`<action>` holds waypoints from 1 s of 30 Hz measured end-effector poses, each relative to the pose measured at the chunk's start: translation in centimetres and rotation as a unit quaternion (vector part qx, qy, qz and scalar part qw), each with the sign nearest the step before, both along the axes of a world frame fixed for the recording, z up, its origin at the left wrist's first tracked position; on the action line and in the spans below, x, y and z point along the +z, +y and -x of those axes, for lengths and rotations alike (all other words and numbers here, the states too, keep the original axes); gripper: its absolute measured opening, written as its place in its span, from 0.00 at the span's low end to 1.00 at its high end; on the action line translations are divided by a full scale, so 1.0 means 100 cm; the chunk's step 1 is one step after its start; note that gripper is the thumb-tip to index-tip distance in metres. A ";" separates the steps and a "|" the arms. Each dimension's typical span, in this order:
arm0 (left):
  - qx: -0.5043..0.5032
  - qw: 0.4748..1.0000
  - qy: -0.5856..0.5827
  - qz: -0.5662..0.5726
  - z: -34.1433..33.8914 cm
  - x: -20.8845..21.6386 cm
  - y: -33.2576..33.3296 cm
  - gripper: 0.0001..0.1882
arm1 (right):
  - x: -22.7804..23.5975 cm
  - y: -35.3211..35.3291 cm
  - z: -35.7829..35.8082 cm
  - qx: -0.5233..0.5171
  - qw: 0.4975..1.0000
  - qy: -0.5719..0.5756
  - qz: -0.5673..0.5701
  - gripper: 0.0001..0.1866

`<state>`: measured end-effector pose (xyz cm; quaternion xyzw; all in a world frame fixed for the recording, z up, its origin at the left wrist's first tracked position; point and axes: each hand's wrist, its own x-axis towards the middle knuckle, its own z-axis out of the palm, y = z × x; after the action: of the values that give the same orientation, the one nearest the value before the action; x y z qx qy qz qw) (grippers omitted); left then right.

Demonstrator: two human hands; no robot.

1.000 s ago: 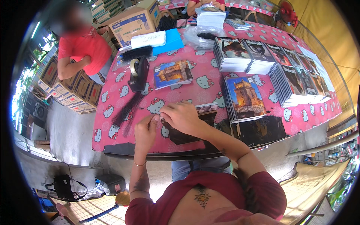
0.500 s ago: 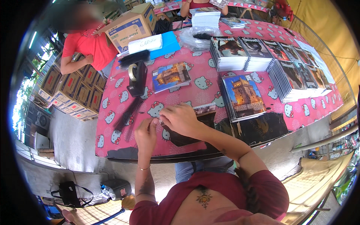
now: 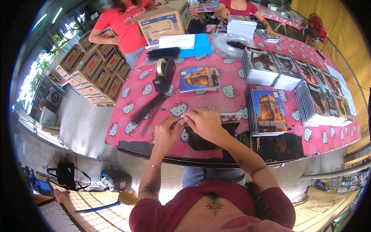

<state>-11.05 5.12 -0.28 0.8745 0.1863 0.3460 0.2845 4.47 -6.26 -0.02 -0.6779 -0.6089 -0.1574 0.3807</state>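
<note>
Near the front of the table, my left hand [image 3: 167, 132] and my right hand [image 3: 205, 124] meet with fingertips pinched close together. Something small and pale shows between the fingers, too small to name. Beneath my right hand and wrist lies a notebook or booklet [image 3: 231, 116], mostly hidden, on a dark patch of the tabletop. Loose black spiral coils [image 3: 148, 110] lie beyond my left hand. Farther off are a notebook with a castle cover [image 3: 199, 78] and, to the right, a stack of spiral-bound notebooks with a tower cover [image 3: 268, 111].
A black tape dispenser [image 3: 164, 75] stands behind the coils. An open carton [image 3: 164, 24], a blue sheet [image 3: 199, 46] and stacks of notebooks [image 3: 313, 96] cover the far side. Two co-workers are at the table: one in a red shirt [image 3: 121, 27], another across in maroon.
My view has shifted, so the table sits farther right and lower in the picture. My hands stay together, fingertips pinched. The co-worker across now reaches toward notebooks at the far right.
</note>
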 end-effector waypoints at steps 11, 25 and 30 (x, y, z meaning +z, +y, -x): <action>-0.016 0.999 -0.024 0.036 -0.006 0.005 -0.002 0.05 | -0.001 -0.002 0.001 -0.007 1.000 0.010 -0.013 0.04; -0.076 0.995 0.059 -0.009 -0.009 0.015 0.017 0.07 | -0.002 -0.004 -0.004 0.027 1.000 0.010 -0.007 0.06; -0.119 0.991 0.061 0.028 -0.011 0.020 0.019 0.10 | 0.007 -0.013 -0.008 0.071 0.991 0.093 0.062 0.12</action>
<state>-9.92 7.03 1.74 0.9017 0.1071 0.2500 0.3361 5.23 -7.56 0.67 -0.6670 -0.6262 -0.0280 0.4029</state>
